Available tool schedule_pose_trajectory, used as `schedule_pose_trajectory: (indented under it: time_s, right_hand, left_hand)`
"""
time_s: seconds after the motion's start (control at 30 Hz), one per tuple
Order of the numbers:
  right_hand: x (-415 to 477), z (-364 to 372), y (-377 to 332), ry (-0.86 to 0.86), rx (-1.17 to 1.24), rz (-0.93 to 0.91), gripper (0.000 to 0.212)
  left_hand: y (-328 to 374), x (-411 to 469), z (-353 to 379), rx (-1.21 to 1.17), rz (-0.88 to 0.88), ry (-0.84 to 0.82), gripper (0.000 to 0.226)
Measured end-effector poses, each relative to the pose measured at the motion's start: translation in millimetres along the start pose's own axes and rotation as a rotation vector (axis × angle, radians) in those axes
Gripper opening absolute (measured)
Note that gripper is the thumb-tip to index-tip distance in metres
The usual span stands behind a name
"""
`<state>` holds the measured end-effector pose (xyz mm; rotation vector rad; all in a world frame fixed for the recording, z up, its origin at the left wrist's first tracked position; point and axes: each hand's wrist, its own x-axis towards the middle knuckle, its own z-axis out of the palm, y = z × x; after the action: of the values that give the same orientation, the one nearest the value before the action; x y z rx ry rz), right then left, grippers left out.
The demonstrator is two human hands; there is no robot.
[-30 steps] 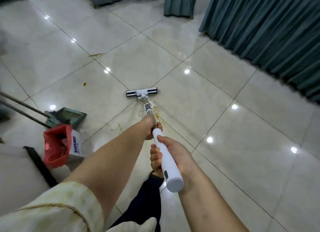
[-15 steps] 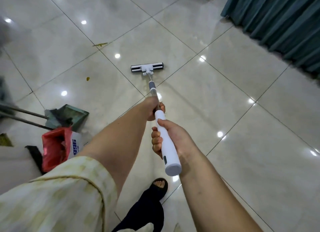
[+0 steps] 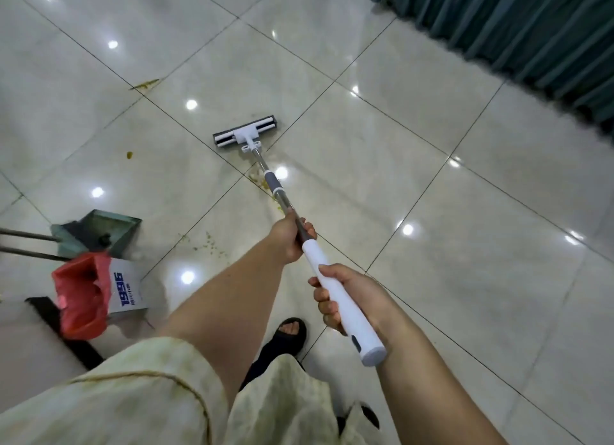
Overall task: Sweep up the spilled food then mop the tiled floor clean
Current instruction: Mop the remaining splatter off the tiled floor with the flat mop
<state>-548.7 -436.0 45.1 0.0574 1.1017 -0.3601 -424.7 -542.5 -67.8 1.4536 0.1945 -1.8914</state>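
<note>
A flat mop [image 3: 246, 135] with a white and grey head lies on the glossy tiled floor [image 3: 432, 195] ahead of me. Its metal pole runs back to a white handle [image 3: 339, 298]. My left hand [image 3: 289, 237] grips the pole just above the white part. My right hand [image 3: 342, 295] grips the white handle lower down. Yellowish food crumbs [image 3: 262, 183] lie under the pole, more crumbs [image 3: 211, 247] sit left of my left hand, a single bit [image 3: 129, 154] lies farther left, and a smear [image 3: 144, 85] marks a tile joint.
A green dustpan [image 3: 106, 227] with long handles stands at left. Beside it a box lined with a red bag [image 3: 84, 295] sits on the floor. Teal curtains [image 3: 518, 29] hang at upper right. My sandalled foot [image 3: 289, 336] is below the hands.
The mop head has slid back toward me and slightly right, with its pole now over the crumbs. Both hands keep their grip on the handle.
</note>
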Motion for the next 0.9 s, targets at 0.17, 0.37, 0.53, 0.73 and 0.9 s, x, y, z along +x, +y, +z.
schedule_pose_trajectory:
  time_s: [0.17,0.37,0.53,0.73,0.9]
  right_hand:
    - [-37,-42,53,-0.039,0.044,0.009,0.023]
    - [-87,-99,123,-0.048,-0.007,0.049,0.024]
    - [-127,-133,159,-0.065,0.021,0.072,0.024]
    - [-148,-149,193,-0.073,0.012,0.074,0.024]
    - [-149,-154,236,-0.047,0.051,0.044,0.021]
  left_hand:
    - [-72,-35,-6,-0.027,-0.012,0.019,0.032]
    - [-168,-79,-17,-0.014,0.035,0.064,0.029]
    - [-225,-109,-15,-0.011,0.053,0.105,0.029]
    - [-257,-133,-25,0.061,0.034,0.149,0.03]
    - [-279,-141,-51,0.155,-0.009,0.161,0.039]
